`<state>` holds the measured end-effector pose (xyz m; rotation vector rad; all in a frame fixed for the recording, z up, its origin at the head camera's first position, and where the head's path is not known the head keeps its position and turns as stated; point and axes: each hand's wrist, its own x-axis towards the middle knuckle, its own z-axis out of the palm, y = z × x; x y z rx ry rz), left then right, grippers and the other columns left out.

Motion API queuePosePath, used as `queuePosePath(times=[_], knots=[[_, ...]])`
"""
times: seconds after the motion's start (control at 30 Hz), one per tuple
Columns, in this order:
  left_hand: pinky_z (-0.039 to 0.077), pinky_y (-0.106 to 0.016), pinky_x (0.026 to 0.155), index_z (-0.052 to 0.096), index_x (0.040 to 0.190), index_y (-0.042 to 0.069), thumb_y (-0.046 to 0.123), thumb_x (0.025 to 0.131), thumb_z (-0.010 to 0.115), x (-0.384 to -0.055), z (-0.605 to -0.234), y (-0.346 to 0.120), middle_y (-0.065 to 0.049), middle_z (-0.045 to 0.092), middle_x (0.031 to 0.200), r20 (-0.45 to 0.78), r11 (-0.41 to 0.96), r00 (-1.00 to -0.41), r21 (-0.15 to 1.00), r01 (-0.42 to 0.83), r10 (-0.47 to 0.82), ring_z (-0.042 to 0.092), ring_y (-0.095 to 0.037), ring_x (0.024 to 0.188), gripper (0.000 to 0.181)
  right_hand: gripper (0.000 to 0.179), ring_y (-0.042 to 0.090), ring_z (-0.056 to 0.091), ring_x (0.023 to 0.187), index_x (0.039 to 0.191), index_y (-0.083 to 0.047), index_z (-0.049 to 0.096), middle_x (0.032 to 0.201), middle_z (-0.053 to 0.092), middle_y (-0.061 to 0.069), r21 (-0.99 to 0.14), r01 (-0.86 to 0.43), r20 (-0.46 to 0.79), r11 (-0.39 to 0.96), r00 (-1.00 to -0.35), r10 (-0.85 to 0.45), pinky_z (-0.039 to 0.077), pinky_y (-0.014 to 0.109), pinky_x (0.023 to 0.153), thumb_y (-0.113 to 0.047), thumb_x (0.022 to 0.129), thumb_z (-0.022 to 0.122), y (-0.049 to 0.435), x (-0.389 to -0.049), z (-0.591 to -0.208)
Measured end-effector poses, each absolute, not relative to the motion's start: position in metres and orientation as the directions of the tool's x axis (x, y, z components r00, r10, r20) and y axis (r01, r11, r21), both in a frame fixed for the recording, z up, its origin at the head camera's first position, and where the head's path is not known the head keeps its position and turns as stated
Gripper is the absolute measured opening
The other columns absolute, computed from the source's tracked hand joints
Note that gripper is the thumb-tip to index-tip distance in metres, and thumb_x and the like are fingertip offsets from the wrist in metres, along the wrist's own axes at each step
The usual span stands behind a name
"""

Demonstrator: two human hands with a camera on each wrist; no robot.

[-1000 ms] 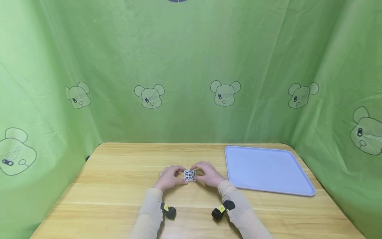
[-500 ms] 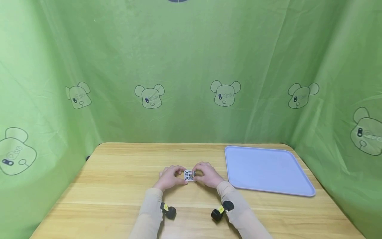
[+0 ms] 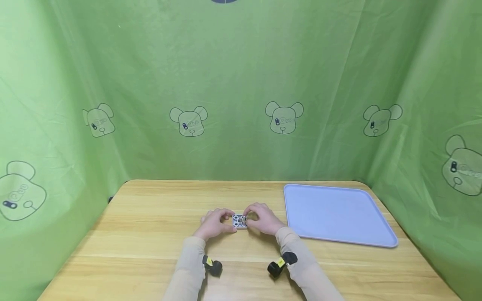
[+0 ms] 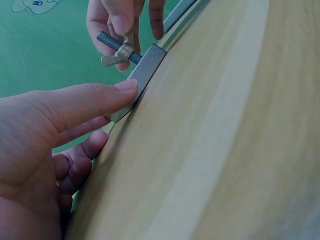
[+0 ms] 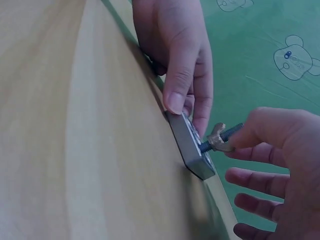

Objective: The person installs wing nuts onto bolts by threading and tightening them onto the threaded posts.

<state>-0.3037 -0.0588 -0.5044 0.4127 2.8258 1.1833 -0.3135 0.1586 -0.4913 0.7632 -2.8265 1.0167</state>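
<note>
A small grey metal block (image 3: 239,221) with several round holes in its top lies on the wooden table. My left hand (image 3: 213,223) grips its left end between thumb and fingers. From the block's right part rises a threaded bolt (image 4: 109,41), bearing a brass-coloured wing nut (image 5: 218,138) partway along its thread. My right hand (image 3: 264,220) has thumb and index finger at the wing nut's wings, pinching it. The other fingers of that hand are spread apart, as the right wrist view shows.
A pale blue-violet tray (image 3: 339,213) lies to the right of my right hand. Green curtains (image 3: 233,92) with bear-head prints stand around the table (image 3: 158,200). Each forearm wears a black wrist camera (image 3: 215,267).
My right thumb and index finger have shifted around the wing nut, which sits at a different angle. The left hand and the block have stayed in place.
</note>
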Motion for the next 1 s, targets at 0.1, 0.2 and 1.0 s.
queuePosePath(times=[0.1,0.2,1.0], knots=[[0.03,-0.042,0.088,0.066,0.119,0.021,0.036,0.069,0.083,-0.3036,-0.5044,-0.0588,0.001,0.064,0.106,0.054,0.67,-0.964,0.709,0.221,0.261,0.049,-0.019,0.099,0.055,0.017,0.033,0.055,0.115,0.097,-0.016,0.067,0.113,0.066,0.007,-0.603,-0.461,0.204,0.651,-0.878,-0.433,0.037,0.058,0.102,-0.014,0.081,0.064,0.1602,-0.3128,-0.4889],[0.03,-0.042,0.088,0.066,0.118,0.021,0.036,0.069,0.083,-0.3036,-0.5044,-0.0588,0.002,0.064,0.105,0.054,0.67,-0.965,0.709,0.219,0.258,0.049,-0.018,0.098,0.055,0.018,0.033,0.055,0.115,0.097,-0.015,0.067,0.114,0.066,0.007,-0.594,-0.464,0.205,0.657,-0.877,-0.434,0.037,0.058,0.102,-0.011,0.081,0.061,0.16,-0.312,-0.4876],[0.029,-0.041,0.086,0.066,0.118,0.021,0.037,0.068,0.083,-0.3033,-0.5044,-0.0587,0.002,0.064,0.105,0.061,0.669,-0.963,0.707,0.227,0.262,0.049,-0.018,0.098,0.054,0.017,0.031,0.053,0.113,0.099,-0.018,0.07,0.118,0.063,0.008,-0.565,-0.458,0.175,0.687,-0.88,-0.442,0.039,0.058,0.098,-0.018,0.083,0.073,0.155,-0.3111,-0.4912]])
